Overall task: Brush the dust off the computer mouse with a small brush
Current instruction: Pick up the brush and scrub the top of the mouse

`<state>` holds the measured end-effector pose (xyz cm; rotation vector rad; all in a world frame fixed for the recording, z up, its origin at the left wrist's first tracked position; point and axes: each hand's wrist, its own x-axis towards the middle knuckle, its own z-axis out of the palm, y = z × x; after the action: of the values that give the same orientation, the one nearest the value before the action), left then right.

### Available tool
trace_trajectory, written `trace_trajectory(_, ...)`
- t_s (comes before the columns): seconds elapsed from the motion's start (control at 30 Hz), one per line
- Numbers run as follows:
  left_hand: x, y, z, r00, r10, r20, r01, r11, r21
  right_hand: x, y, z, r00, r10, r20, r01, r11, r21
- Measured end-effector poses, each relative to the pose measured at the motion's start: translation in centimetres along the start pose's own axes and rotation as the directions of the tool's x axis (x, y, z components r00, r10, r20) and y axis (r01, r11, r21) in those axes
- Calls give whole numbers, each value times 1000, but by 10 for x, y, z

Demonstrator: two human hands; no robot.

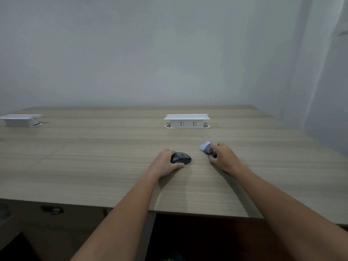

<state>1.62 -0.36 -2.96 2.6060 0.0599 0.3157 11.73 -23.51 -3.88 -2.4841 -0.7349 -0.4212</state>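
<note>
Mouse (180, 157) on desk (94, 166), mid, near front edge; left hand (165, 163) cupped round its left side, steadying it. Right hand (223, 158) just right of it, fingers closed on small brush (205, 147), white tip pointing away. Advice: keep mouse pinned, bring bristles over, sweep light strokes away from you

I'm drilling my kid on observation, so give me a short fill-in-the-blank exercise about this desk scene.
1. The left hand rests on the dark oval computer mouse, which sits on the ____ desk.
2. The small white-bristled brush is in the ____ hand.
3. The white socket box behind the mouse shows ____ outlets.

Missing words: wooden; right; two
</note>
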Motion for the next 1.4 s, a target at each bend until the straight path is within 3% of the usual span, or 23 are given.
trace_trajectory(0.13, 5, 1, 0, 1000, 16, 0, -16, 999, -38, 4, -4, -6, 998, -56, -1, 56, 998, -9)
trace_trajectory(0.3, 8, 3, 4, 1000, 21, 2, -21, 993, -119, 19, -7, -18, 991, -130, -12, 130, 978, 165)
trace_trajectory(0.43, 11, 2, 5, 1000, 18, 9, -17, 988, -153, 32, -10, -29, 998, -45, 50, 25, 938, 345)
trace_trajectory(0.57, 15, 1, 5, 1000, 25, 8, -24, 991, -133, 44, -20, -37, 999, 40, 5, -37, 860, 508)
trace_trajectory(0.7, 17, -1, 6, 999, 36, -23, -38, 993, -114, 47, -30, -30, 988, 119, 95, -152, 750, 644)
trace_trajectory(0.8, 19, -4, 6, 998, 49, -34, -51, 996, -70, 44, -32, -17, 974, 177, 139, -225, 752, 620)
trace_trajectory(0.97, 21, -9, 4, 997, 72, -25, -74, 995, -69, 46, -28, -14, 970, 242, 21, -233, 902, 364)
trace_trajectory(1.1, 22, -10, 4, 997, 81, -17, -82, 994, -69, 50, -36, -20, 966, 253, 51, -245, 830, 501)
trace_trajectory(1.17, 22, -8, 2, 997, 74, -3, -73, 994, -78, 50, -39, -19, 958, 261, 117, -286, 855, 432)
trace_trajectory(1.23, 21, -7, 1, 998, 61, 18, -59, 994, -91, 51, -40, -19, 953, 289, 89, -302, 892, 337)
trace_trajectory(1.3, 21, -7, -1, 996, 69, 52, -64, 993, -102, 52, -42, -18, 956, 290, 51, -287, 876, 388)
trace_trajectory(1.4, 20, -8, -4, 993, 73, 96, -59, 989, -136, 51, -46, -19, 964, 241, 116, -267, 839, 473)
